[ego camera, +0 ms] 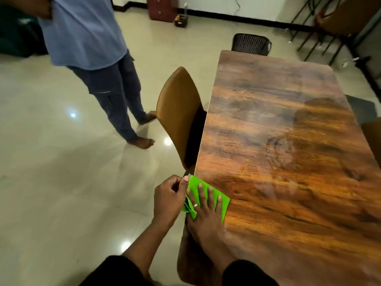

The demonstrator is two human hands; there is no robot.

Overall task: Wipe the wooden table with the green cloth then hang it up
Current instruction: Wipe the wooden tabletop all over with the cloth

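Note:
The green cloth [220, 200] lies folded flat at the near left edge of the wooden table [288, 141], with a bunched part hanging over the edge. My right hand [206, 211] presses flat on the cloth, fingers spread, a ring on one finger. My left hand [168, 200] is just off the table's left edge and pinches the cloth's overhanging corner between thumb and fingers.
A tan chair [177, 112] is tucked against the table's left side. A person in a blue shirt [99, 58] stands barefoot on the tiled floor to the left. A dark woven chair [250, 44] stands at the far end, another tan chair [373, 137] at the right.

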